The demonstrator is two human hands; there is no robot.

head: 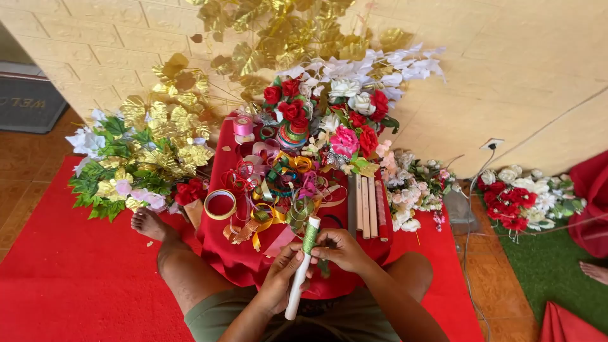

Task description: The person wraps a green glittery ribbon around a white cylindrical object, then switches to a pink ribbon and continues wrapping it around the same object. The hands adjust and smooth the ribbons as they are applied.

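Down at the bottom of the view, the left hand [278, 278] has its fingers clenched around a white stick [296, 288], which slants up to the right and is wound with green tape [310, 237] near its upper end. The right hand [342, 249] pinches with its fingers at that green wrapped part, just beside the left hand's thumb (whether it grips the stick itself or only the tape cannot be told).

Both hands sit over the near edge of a red cloth-covered worktop [228, 253], between the person's bent knees. Just beyond the fingers lies a tangle of curled ribbons [278, 190] in gold, green, red and pink. To its left sits a roll of gold tape [220, 204], and to its right a row of slim sticks [368, 206] lies side by side. Further out stands a bouquet of red, pink and white flowers [335, 120], with gold leaves [285, 31] above it and more white flowers and green foliage [114, 164] at the left. A red mat [69, 272] covers the floor beneath.
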